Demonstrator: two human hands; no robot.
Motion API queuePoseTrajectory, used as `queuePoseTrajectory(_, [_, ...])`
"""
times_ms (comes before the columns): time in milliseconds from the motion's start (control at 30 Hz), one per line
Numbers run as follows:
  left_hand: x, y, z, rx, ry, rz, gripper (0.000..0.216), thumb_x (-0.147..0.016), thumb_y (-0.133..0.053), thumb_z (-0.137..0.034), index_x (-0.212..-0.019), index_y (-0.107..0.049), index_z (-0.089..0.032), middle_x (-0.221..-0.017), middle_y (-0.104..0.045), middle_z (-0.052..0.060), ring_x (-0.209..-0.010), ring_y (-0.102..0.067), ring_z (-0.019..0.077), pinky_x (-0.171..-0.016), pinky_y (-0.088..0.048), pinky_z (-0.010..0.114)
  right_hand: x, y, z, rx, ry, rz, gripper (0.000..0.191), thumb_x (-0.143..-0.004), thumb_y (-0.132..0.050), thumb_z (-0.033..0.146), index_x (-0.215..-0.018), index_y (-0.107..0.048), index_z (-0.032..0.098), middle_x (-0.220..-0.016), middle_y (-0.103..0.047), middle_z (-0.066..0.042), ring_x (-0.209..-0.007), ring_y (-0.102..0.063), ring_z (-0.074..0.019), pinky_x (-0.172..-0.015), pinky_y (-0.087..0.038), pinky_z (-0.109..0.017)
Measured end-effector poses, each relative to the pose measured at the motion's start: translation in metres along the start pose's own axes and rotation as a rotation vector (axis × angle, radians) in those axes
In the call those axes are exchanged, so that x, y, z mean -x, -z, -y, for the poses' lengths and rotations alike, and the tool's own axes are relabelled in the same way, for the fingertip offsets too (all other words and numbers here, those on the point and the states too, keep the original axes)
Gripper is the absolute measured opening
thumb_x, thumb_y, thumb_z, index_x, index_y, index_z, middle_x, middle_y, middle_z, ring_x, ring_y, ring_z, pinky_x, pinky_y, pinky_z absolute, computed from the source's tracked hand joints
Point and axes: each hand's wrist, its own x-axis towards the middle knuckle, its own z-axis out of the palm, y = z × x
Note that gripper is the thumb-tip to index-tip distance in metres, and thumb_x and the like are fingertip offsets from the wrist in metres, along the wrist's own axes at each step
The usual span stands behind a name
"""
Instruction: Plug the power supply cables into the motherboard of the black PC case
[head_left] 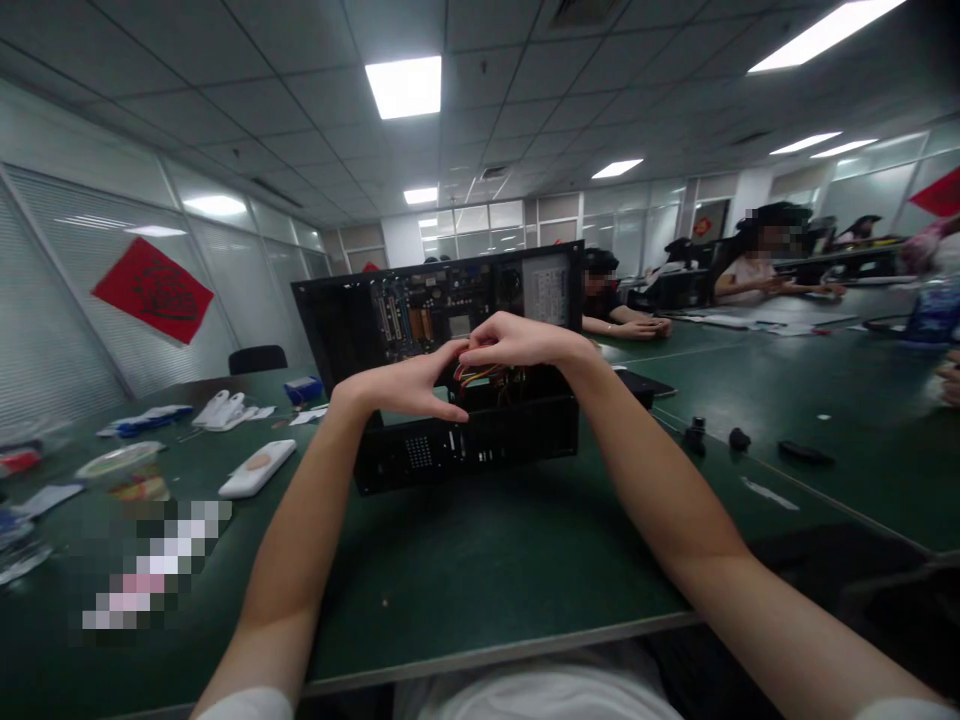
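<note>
A black computer case [442, 445] stands on the green table in front of me, its side off and its inside facing me. A circuit board with slots [409, 318] shows at the back, and a labelled power supply [547, 290] sits upper right. My left hand [405, 388] reaches into the case from the left, thumb stretched apart from the fingers. Coming from the right, my right hand [517, 342] bends over the coloured cables [480, 377] with curled fingers. The fingertips of both hands meet there; whatever lies between them is hidden.
Left on the green table [480, 560] lie a white box-shaped item [259, 468], a plastic tub [131, 470] and a blue box [304, 390]. Small black items [739, 438] and a dark flat object [805, 453] lie right. Other people [619, 310] sit at the tables beyond.
</note>
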Motion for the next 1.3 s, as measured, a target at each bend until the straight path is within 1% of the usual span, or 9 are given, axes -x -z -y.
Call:
queuePoseTrajectory(300, [-0.008,-0.003,-0.001,-0.039,-0.058,-0.26,0.073,-0.083,-0.074,-0.037,-0.147,-0.045,-0.016,-0.127,-0.066,0.016,-0.114,-0.064,0.0274,-0.096,-0.051,0.038,0.012,0.013,0.002,0.037,-0.013,0.136,0.04,-0.089,-0.065,0.054,-0.081,-0.066,0.015,-0.064,-0.063,-0.001,-0.056,-0.053,-0.0108,-0.052,-0.035,-0.023])
queuePoseTrajectory(433, [-0.007,-0.005,0.008,-0.046,0.01,-0.256,0.07,-0.09,-0.068,-0.043,-0.149,-0.044,-0.014,-0.101,-0.071,0.009,-0.085,-0.067,0.021,-0.076,-0.051,0.032,0.008,0.01,0.0,0.006,-0.033,0.097,0.04,-0.091,-0.062,0.054,-0.081,-0.066,0.015,-0.064,-0.064,-0.001,-0.055,-0.054,-0.0115,-0.052,-0.036,-0.024])
queuePoseTrajectory(500, [-0.007,-0.008,0.015,-0.058,0.049,-0.28,0.064,-0.093,-0.065,-0.046,-0.145,-0.048,-0.013,-0.085,-0.068,0.004,-0.071,-0.062,0.0175,-0.067,-0.047,0.028,0.004,0.006,-0.002,0.002,-0.025,0.101,0.042,-0.09,-0.062,0.055,-0.081,-0.068,0.015,-0.065,-0.064,-0.001,-0.055,-0.052,-0.011,-0.052,-0.034,-0.024])
queuePoseTrajectory(633, [-0.01,-0.014,0.026,-0.025,0.1,-0.324,0.057,-0.096,-0.061,-0.045,-0.142,-0.053,-0.012,-0.071,-0.06,-0.001,-0.063,-0.055,0.0147,-0.06,-0.04,0.025,-0.006,0.0,-0.006,0.007,0.018,0.086,0.049,-0.093,-0.058,0.059,-0.079,-0.069,0.014,-0.066,-0.061,0.0,-0.057,-0.047,-0.0097,-0.052,-0.032,-0.024])
queuePoseTrajectory(767, [-0.012,-0.016,0.031,0.018,0.111,-0.373,0.061,-0.092,-0.066,-0.039,-0.144,-0.051,-0.011,-0.073,-0.061,-0.001,-0.066,-0.055,0.0148,-0.061,-0.041,0.025,-0.019,-0.009,-0.014,-0.128,-0.035,-0.038,0.047,-0.097,-0.056,0.056,-0.077,-0.065,0.014,-0.063,-0.059,0.0,-0.055,-0.05,-0.0096,-0.051,-0.036,-0.022])
queuePoseTrajectory(900, [-0.012,-0.014,0.032,-0.012,0.089,-0.322,0.06,-0.087,-0.07,-0.03,-0.141,-0.055,-0.01,-0.084,-0.066,0.003,-0.073,-0.059,0.0163,-0.067,-0.045,0.027,-0.031,-0.019,-0.021,-0.288,-0.135,-0.064,0.034,-0.099,-0.061,0.039,-0.075,-0.062,0.014,-0.06,-0.061,-0.001,-0.053,-0.058,-0.0107,-0.053,-0.046,-0.021])
queuePoseTrajectory(1067, [-0.011,-0.012,0.036,-0.032,0.097,-0.352,0.057,-0.088,-0.067,-0.031,-0.139,-0.056,-0.009,-0.083,-0.066,0.003,-0.072,-0.06,0.0164,-0.066,-0.045,0.027,-0.037,-0.026,-0.021,-0.323,-0.136,-0.225,0.033,-0.099,-0.06,0.025,-0.068,-0.06,0.014,-0.052,-0.059,0.0,-0.046,-0.057,-0.0097,-0.047,-0.043,-0.019])
queuePoseTrajectory(1200, [-0.01,-0.009,0.036,-0.052,0.097,-0.4,0.059,-0.088,-0.068,-0.031,-0.142,-0.055,-0.01,-0.082,-0.065,0.003,-0.071,-0.06,0.0163,-0.066,-0.046,0.027,-0.038,-0.031,-0.015,-0.361,-0.157,-0.337,0.035,-0.098,-0.06,0.023,-0.064,-0.061,0.013,-0.05,-0.061,-0.001,-0.043,-0.057,-0.0096,-0.044,-0.044,-0.018])
queuePoseTrajectory(1300, [-0.009,-0.009,0.035,-0.088,0.099,-0.431,0.06,-0.088,-0.069,-0.028,-0.144,-0.054,-0.012,-0.084,-0.067,0.003,-0.072,-0.061,0.0167,-0.067,-0.047,0.027,-0.037,-0.034,-0.011,-0.423,-0.175,-0.354,0.033,-0.097,-0.062,0.023,-0.066,-0.063,0.013,-0.056,-0.067,-0.003,-0.044,-0.059,-0.0096,-0.046,-0.048,-0.018])
